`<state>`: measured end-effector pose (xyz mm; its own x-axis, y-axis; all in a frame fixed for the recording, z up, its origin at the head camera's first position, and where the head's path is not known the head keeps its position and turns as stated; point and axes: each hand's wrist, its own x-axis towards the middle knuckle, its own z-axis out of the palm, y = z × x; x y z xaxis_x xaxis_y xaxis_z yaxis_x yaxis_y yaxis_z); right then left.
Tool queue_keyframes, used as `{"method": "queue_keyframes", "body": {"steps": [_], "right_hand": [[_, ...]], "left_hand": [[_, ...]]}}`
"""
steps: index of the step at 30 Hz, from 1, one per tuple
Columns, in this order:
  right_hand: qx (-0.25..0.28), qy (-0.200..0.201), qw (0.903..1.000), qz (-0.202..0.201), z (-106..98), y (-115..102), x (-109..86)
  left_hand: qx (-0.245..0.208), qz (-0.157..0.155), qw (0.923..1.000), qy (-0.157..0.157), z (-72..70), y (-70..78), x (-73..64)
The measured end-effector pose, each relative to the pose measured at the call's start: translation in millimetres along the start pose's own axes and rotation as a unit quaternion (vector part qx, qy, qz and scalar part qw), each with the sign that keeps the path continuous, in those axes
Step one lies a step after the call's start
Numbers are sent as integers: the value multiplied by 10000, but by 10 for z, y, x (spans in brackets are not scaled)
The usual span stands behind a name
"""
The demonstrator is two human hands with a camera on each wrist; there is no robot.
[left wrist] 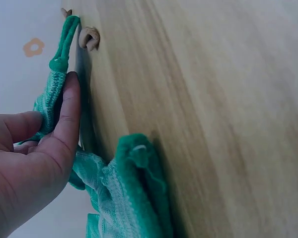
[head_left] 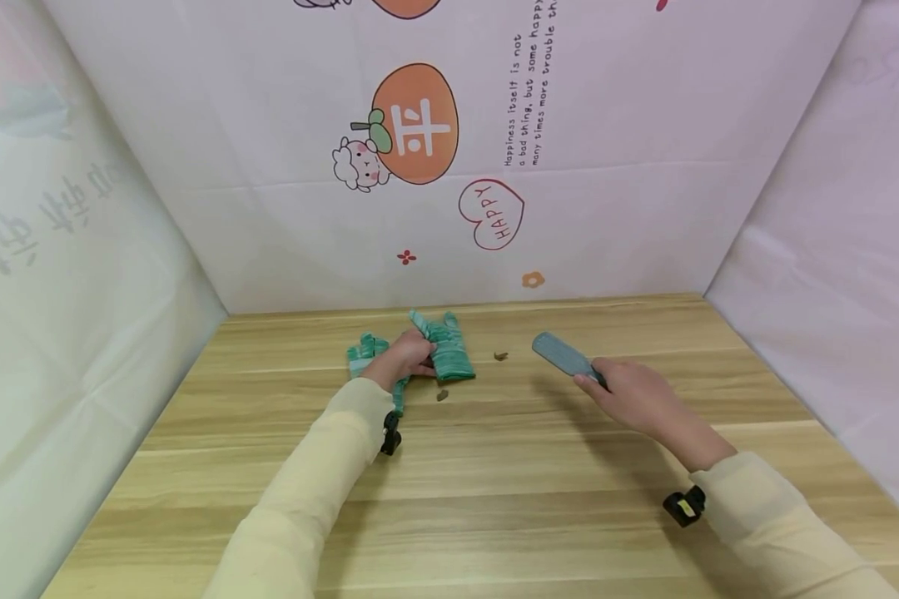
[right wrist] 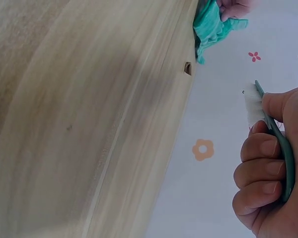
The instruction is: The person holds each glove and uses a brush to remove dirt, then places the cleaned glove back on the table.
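Observation:
My left hand [head_left: 403, 359] pinches a green-and-white knit glove [head_left: 453, 353] between thumb and fingers, its cuff end toward the right. Under and left of that hand lies a second green glove [head_left: 363, 349], partly hidden by the hand; in the left wrist view this glove [left wrist: 134, 193] rests on the tabletop. My right hand [head_left: 633, 395] grips a grey-green brush [head_left: 563, 353] by its handle, held above the table. White bristles show on the brush [right wrist: 256, 106] in the right wrist view. Two small brown scraps [head_left: 500, 356] lie near the held glove.
The wood-grain table [head_left: 494, 499] meets a white printed sheet [head_left: 607, 208] at its back edge. White sheets also stand along the left [head_left: 67, 249] and right sides [head_left: 831, 274]. Small black cameras [head_left: 684, 506] sit on both wrists.

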<state>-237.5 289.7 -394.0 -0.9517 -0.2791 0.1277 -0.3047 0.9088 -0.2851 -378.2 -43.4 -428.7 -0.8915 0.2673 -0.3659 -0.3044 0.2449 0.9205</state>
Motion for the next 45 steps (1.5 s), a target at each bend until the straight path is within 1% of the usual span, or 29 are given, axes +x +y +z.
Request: {"method": "queue_keyframes", "body": {"steps": [4,11,14,19,24,32,34,39,42,45], "right_hand": [[18,-10,10000,18,9,-4,-6],[95,-109,9999,33,56,9,-3],[110,-122,9999,24,72,7,-2],[51,-111,9999,12,87,1,-9],[15,-139,9999,40,87,0,-17],[19,-162,9998,67,92,4,-15],[27,-169,9998,74,96,3,-14],[32,-176,9998,68,99,-3,-14],[12,-150,9999,55,97,0,-18],[26,-129,9999,45,89,-1,-26]], "left_hand": [[61,-62,9999,65,-1,-14,4],[283,32,9996,-25,17,-35,2],[454,82,9989,-48,34,-46,12],[636,108,9978,121,65,-54,27],[541,12,9983,232,83,-43,11],[294,40,9985,458,117,-5,-31],[448,87,9978,475,120,4,-53],[1086,234,9927,478,112,16,-95],[1222,230,9910,506,115,19,-92],[1265,229,9902,550,115,21,-90]]}}
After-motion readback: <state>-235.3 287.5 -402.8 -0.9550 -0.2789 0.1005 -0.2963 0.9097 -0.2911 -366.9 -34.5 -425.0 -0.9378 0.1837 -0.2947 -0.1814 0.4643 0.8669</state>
